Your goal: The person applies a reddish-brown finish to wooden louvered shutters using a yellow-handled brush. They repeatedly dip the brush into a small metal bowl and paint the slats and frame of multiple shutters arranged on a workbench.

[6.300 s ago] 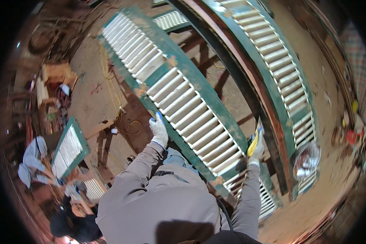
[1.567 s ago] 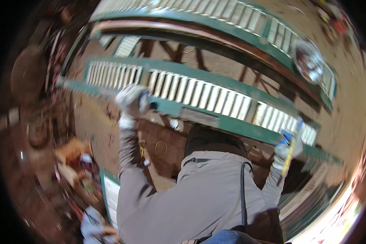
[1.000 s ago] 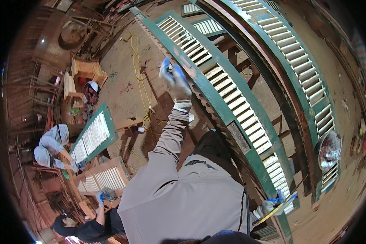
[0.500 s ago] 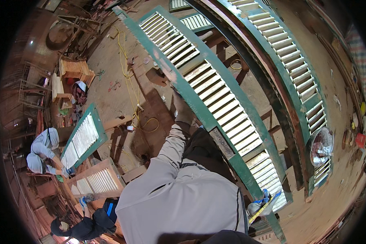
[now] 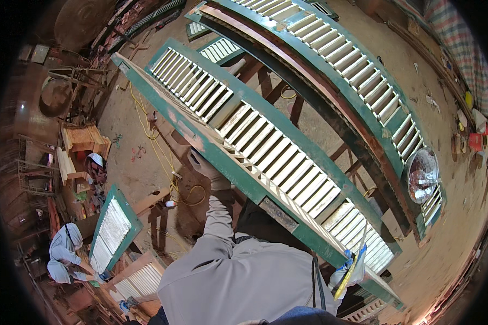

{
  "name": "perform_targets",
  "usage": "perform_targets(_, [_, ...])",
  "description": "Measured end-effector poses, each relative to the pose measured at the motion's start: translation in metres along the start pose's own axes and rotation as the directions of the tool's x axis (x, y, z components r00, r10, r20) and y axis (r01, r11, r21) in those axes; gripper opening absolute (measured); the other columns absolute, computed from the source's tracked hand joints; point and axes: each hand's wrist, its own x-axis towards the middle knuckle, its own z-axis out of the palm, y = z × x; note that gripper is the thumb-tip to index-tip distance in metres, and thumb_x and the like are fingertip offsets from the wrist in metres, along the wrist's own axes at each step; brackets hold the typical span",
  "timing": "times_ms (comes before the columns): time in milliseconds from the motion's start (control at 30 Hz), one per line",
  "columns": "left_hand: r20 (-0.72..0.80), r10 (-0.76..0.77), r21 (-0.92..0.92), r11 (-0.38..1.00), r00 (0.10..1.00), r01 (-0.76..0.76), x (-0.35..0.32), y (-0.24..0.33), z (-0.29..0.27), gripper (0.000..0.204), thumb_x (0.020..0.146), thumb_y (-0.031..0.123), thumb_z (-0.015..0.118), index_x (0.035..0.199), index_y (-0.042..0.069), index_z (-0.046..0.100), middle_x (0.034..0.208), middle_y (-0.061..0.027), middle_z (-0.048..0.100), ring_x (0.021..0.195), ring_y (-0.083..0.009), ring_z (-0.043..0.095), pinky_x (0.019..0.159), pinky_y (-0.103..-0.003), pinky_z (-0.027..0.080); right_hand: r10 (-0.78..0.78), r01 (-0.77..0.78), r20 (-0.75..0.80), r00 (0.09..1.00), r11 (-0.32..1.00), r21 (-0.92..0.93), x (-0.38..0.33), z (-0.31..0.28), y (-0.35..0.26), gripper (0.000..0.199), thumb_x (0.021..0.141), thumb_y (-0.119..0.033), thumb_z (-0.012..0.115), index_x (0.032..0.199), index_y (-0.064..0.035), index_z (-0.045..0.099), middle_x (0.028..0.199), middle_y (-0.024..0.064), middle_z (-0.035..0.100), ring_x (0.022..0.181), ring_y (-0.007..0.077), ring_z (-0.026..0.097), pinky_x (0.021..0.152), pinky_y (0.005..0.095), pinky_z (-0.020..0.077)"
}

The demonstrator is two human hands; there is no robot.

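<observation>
A long green louvered shutter [image 5: 244, 187] with pale slats lies slantwise in front of me, its near edge tilted up. At that near edge, left of the middle, is my left hand [image 5: 203, 165] in a greyish glove, gripping the frame; its fingertips are partly hidden. My right hand [image 5: 348, 277], in a white and blue glove, is closed round a yellow-handled tool [image 5: 344, 280] with a thin pointed end. That hand rests against the shutter's near right end. A dark metal plate [image 5: 278, 212] is set in the near edge between my hands.
Beyond stands another green louvered shutter [image 5: 358, 70] with a round metal bowl [image 5: 423, 174] at its right end. A yellow cord [image 5: 146, 124] lies on the floor. Two co-workers are at the lower left, one in pale clothing [image 5: 65, 252], near a smaller green shutter [image 5: 114, 230].
The shutter's near edge has tilted up, showing more of its inner side. My left hand moved with it along the frame. The view has shifted; the right hand still holds the tool.
</observation>
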Motion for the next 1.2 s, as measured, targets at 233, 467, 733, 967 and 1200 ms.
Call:
perform_targets(233, [0.011,-0.08,-0.232,0.969,0.997,0.08,0.009,-0.014,0.023,0.052,0.108,0.044,0.047,0.141,0.004,0.048,0.129,-0.0061,0.056,0.111,-0.0172,0.057,0.093,-0.035,0.052,0.098,-0.089,-0.025,0.995,0.964,0.251,-0.029,0.007,0.013,0.055,0.11,-0.03,0.043,0.136,0.0176,0.051,0.122,0.0318,0.064,0.081,0.029,0.072,0.069,0.036,0.0628])
perform_targets(467, [0.194,-0.203,-0.528,0.803,0.96,0.277,0.04,-0.045,0.027,0.052,0.107,0.045,0.05,0.142,0.006,0.05,0.12,-0.0027,0.062,0.102,-0.0145,0.06,0.085,-0.032,0.054,0.254,-0.218,-0.063,0.965,0.913,0.344,-0.052,0.022,0.067,0.048,0.108,-0.021,0.042,0.136,0.0172,0.051,0.126,0.0322,0.063,0.085,0.0301,0.072,0.068,0.035,0.0622])
perform_targets(733, [-0.132,-0.164,-0.26,0.957,0.978,0.126,0.054,-0.004,0.052,0.042,0.107,0.036,0.052,0.134,0.003,0.053,0.122,-0.0096,0.061,0.111,-0.0198,0.058,0.098,-0.036,0.047,0.891,-0.748,0.217,0.399,0.179,0.64,-0.066,0.027,0.132,0.041,0.106,-0.009,0.04,0.136,0.0171,0.052,0.129,0.0351,0.06,0.09,0.0336,0.071,0.065,0.0339,0.0625])
perform_targets(967, [-0.001,-0.308,-0.537,0.802,0.951,0.26,0.116,-0.021,0.036,0.04,0.11,0.04,0.046,0.113,0.001,0.057,0.096,-0.0039,0.059,0.088,-0.0163,0.057,0.089,-0.031,0.047,0.387,-0.3,-0.141,0.911,0.859,0.415,-0.055,0.061,0.121,0.04,0.105,-0.012,0.048,0.133,0.0163,0.053,0.127,0.0344,0.057,0.098,0.0386,0.069,0.067,0.0359,0.0632])
perform_targets(1200, [0.062,-0.511,-0.623,0.651,0.857,0.433,0.111,0.032,0.051,0.047,0.108,0.05,0.047,0.116,0.006,0.062,0.108,-0.0015,0.061,0.095,-0.012,0.057,0.083,-0.031,0.05,0.149,-0.12,-0.23,0.962,0.983,0.138,0.018,0.082,0.066,0.037,0.102,-0.013,0.052,0.129,0.0129,0.056,0.117,0.0299,0.058,0.091,0.0356,0.067,0.064,0.0363,0.0602])
